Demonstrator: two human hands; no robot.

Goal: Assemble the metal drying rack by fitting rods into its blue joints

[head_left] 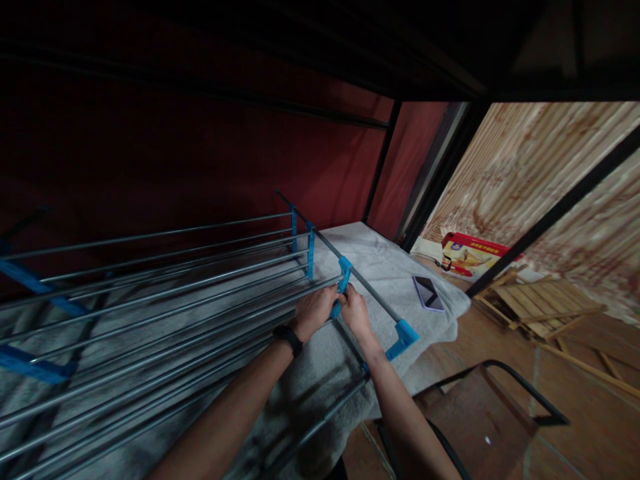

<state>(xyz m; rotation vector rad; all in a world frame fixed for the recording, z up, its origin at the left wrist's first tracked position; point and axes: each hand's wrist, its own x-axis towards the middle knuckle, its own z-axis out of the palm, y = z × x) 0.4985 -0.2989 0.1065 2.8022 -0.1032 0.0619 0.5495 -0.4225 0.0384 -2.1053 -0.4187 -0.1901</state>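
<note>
A metal rack (165,293) of several long grey rods with blue plastic connectors lies across a grey blanket (385,267). My left hand (314,311) and my right hand (354,309) meet at one blue connector (343,281) on the rack's end bar. Both hands have their fingers closed around this connector, the left from the left side, the right from the right. A black band sits on my left wrist. Another blue connector (404,335) sits at the near corner of the end bar.
A phone (428,293) lies on the blanket to the right of my hands. A red box (470,255) and a folded wooden slatted frame (540,303) rest on the floor at right. A dark chair (480,420) stands at lower right. Black bed-frame posts rise behind.
</note>
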